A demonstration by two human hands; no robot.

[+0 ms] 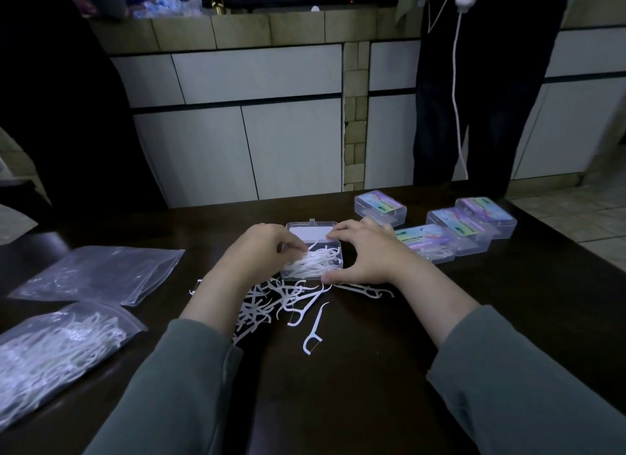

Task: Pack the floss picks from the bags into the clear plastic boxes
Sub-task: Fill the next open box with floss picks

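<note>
An open clear plastic box (333, 251) sits at the table's middle, partly filled with white floss picks. Its lid (310, 231) lies back behind it. My left hand (257, 251) reaches in from the left, its curled fingertips among the picks in the box. My right hand (366, 254) cups the box's right side, thumb at the near corner, fingers on the far rim. A loose pile of floss picks (288, 302) lies on the table just in front of the box. At the near left is a bag full of picks (50, 349).
An empty clear bag (98, 273) lies flat at the left. Several closed, labelled boxes (471, 231) stand in a group at the right rear. The dark table (508, 285) ends at the right; a person in dark trousers (481, 116) stands beyond its far edge.
</note>
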